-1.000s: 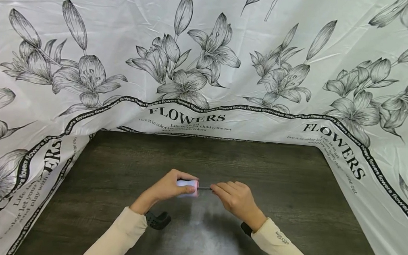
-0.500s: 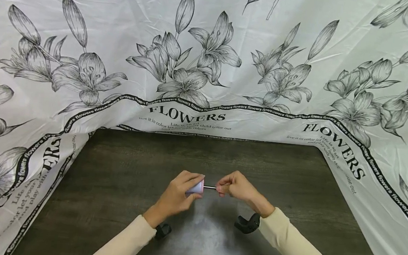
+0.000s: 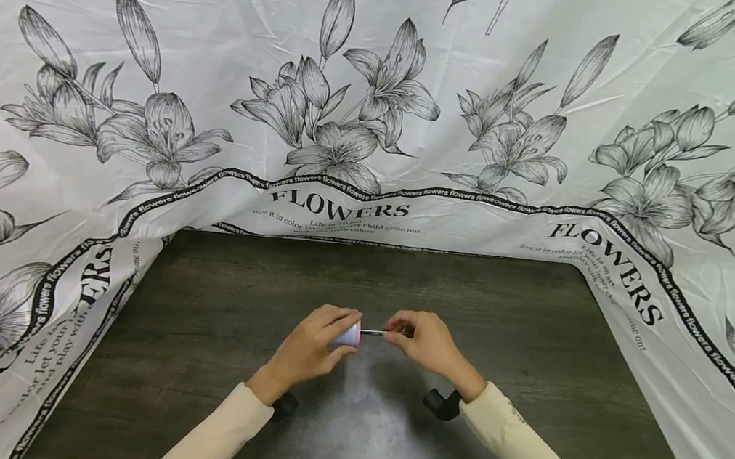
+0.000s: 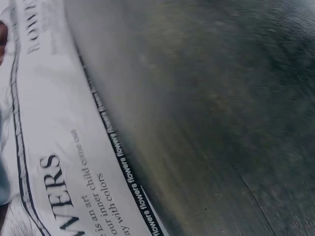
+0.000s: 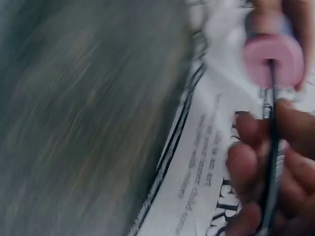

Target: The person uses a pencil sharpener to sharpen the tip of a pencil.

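My left hand grips a small lavender pencil sharpener from its left side, thumb below and fingers above. The sharpener's pink end faces right. A thin dark pencil runs level into that end, and my right hand pinches it a short way out. In the right wrist view, the round pink face shows the pencil entering a hole at its middle, with curled fingers around the shaft. The left wrist view catches only a sliver of fingers at its left edge. The pencil's tip is hidden inside the sharpener.
Beneath both hands lies a dark wood-grain table. A white cloth printed with flowers and lettering stands along its back and sides. Black wrist camera mounts hang below both wrists.
The left hand has turned, so its back now faces up around the sharpener. My right fingers have shifted their hold on the pencil; in the last half second both hands move slightly left.
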Tool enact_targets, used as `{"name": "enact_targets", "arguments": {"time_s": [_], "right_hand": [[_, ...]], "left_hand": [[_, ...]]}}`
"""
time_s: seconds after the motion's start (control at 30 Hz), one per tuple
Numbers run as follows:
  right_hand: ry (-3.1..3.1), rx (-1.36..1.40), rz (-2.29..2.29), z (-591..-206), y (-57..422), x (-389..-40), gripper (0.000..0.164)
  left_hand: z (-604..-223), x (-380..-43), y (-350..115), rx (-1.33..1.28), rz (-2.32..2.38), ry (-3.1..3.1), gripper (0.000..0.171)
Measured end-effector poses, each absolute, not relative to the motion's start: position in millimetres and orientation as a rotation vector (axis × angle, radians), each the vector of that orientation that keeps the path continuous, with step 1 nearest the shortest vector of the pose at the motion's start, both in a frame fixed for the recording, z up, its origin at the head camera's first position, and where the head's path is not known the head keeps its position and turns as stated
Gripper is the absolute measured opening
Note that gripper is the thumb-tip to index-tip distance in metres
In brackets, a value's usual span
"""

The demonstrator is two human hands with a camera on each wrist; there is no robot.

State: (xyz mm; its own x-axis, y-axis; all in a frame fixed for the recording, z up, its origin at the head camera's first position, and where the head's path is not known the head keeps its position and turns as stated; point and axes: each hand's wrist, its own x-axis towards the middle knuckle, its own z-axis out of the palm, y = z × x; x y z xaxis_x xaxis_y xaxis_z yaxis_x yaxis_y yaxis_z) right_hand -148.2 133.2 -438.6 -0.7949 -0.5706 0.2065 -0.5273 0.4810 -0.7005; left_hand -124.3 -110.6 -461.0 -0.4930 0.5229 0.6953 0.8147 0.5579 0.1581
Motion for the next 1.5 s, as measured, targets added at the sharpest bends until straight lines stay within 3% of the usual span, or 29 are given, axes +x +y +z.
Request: {"name": "enact_targets", "arguments": {"time_s": [0.23, 0.47, 0.73, 0.97, 1.27, 1.37, 1.5], "right_hand": [[3.240, -1.611, -0.891, -452.1, 130.2, -142.8, 0.021], [3.340, -2.048, -0.741, -463.0, 132.7, -145.2, 0.015], [3.396, -2.211, -0.671, -466.1, 125.3, -144.4, 0.022], [3.306, -1.851, -0.842, -462.7, 127.8, -139.9, 0.011], [2.216, -0.553, -1.349, -426.0, 139.1, -152.9, 0.021], [2.069, -0.443, -1.347, -421.6, 142.0, -158.3, 0.023], [2.197, -0.604, -1.332, -428.9, 141.9, -157.2, 0.020]], "left_hand": [[-442.0, -130.4, -119.0, -0.800, -1.301, -2.674, 0.048], [-434.2, -140.2, -128.1, -0.696, -2.025, -2.842, 0.044], [-437.1, -143.0, -131.2, -0.622, -2.403, -2.758, 0.052], [-444.3, -132.7, -117.1, -0.732, -1.850, -2.730, 0.045], [-461.6, -119.8, -97.1, -1.076, -0.695, -2.273, 0.057], [-465.0, -119.9, -96.5, -1.126, -0.543, -2.161, 0.060], [-461.8, -123.1, -100.3, -1.134, -0.550, -2.175, 0.060]]}}
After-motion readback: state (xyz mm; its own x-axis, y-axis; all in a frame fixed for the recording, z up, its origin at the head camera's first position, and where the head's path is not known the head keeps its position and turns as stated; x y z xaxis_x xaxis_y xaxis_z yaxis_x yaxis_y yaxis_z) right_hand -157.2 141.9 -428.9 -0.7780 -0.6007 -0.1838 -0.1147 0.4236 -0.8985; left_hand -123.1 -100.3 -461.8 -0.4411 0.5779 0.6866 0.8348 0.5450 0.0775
